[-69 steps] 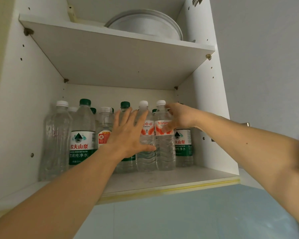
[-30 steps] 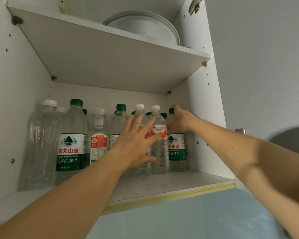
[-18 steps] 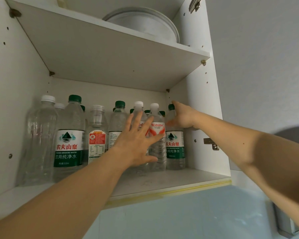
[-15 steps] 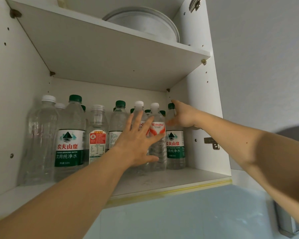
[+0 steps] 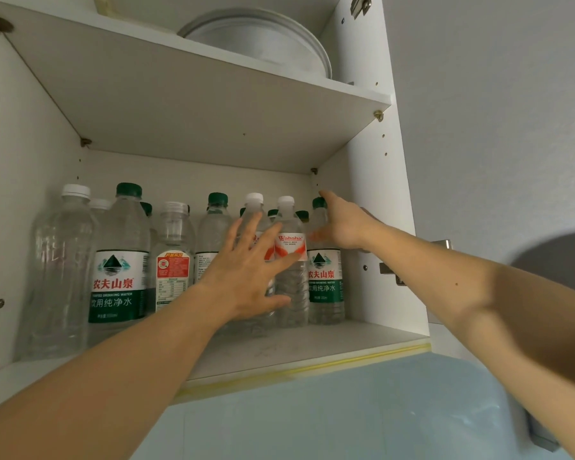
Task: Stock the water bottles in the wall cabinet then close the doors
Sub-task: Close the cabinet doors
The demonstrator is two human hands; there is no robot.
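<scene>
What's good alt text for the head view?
Two bare hands reach into an open wall cabinet: the left hand spreads open against red-labelled water bottles, the right hand holds a green-capped bottle at the right wall. A white dish sits on the upper shelf.

We see clear water bottles [image 5: 289, 260] upright in rows, green and white caps, mid-frame on the open wall cabinet's [image 5: 372, 207] lower shelf [image 5: 329, 343].
</scene>
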